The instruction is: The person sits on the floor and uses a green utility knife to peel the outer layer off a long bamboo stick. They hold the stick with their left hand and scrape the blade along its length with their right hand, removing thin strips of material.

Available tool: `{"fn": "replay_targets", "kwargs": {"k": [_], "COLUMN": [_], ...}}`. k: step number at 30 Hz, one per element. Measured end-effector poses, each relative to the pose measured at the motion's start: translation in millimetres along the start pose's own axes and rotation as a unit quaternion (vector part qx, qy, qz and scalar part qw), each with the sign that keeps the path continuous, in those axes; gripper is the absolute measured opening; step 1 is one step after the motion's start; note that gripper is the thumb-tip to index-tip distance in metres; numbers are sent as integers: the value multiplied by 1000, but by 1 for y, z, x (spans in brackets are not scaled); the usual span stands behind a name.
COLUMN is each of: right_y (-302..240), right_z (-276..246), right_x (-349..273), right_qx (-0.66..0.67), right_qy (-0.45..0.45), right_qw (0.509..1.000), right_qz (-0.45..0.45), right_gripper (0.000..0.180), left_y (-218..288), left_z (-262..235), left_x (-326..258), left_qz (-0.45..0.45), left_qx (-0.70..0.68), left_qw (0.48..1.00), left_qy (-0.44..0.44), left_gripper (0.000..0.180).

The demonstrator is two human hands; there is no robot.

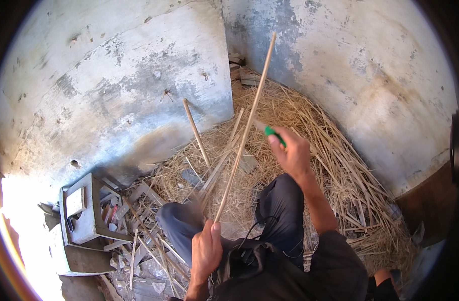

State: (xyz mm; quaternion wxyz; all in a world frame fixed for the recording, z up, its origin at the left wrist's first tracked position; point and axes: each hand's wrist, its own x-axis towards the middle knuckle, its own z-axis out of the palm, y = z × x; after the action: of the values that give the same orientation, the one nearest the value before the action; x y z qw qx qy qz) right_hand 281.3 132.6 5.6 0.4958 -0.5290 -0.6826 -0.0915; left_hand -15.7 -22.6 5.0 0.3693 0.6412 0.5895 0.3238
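Note:
My left hand [207,248] is closed round the lower end of a long, thin wooden stick [244,138], which slants up and away from me, its far end rising in front of the wall. My right hand [293,154] grips a green-handled knife [275,135]. The pale blade is blurred and points left towards the middle of the stick; whether it touches the wood I cannot tell. Both my knees are bent, and the stick passes above the gap between them.
Straw-like shavings [289,108] and long split strips [352,175] cover the floor ahead and to the right. A thicker stick [196,131] leans by the left wall [139,75]. At left stand a worn wooden stool [84,232] and scattered scraps. Another wall [380,85] bounds the right.

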Motion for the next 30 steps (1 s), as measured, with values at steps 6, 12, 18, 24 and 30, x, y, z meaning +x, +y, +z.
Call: {"fn": "replay_targets", "kwargs": {"k": [6, 12, 18, 24, 30], "right_y": [5, -37, -55, -55, -59], "right_z": [-4, 8, 9, 12, 8], "right_x": [-20, -46, -55, -55, -52], "right_qx": [94, 192, 178, 174, 180], "right_qy": [-16, -81, -123, -108, -105], "right_qw": [995, 971, 962, 967, 967], "right_qz": [31, -121, -167, -154, -143], "right_gripper": [32, 34, 34, 30, 26], "left_y": [-9, -1, 0, 0, 7], "left_z": [6, 2, 4, 5, 3], "left_x": [1, 14, 16, 14, 14], "left_qz": [13, 3, 18, 57, 48], "left_qx": [-22, -68, -87, -75, -46], "left_qw": [1000, 998, 996, 995, 996], "left_qy": [-1, 9, 9, 27, 53], "left_gripper": [42, 41, 40, 29, 26]}}
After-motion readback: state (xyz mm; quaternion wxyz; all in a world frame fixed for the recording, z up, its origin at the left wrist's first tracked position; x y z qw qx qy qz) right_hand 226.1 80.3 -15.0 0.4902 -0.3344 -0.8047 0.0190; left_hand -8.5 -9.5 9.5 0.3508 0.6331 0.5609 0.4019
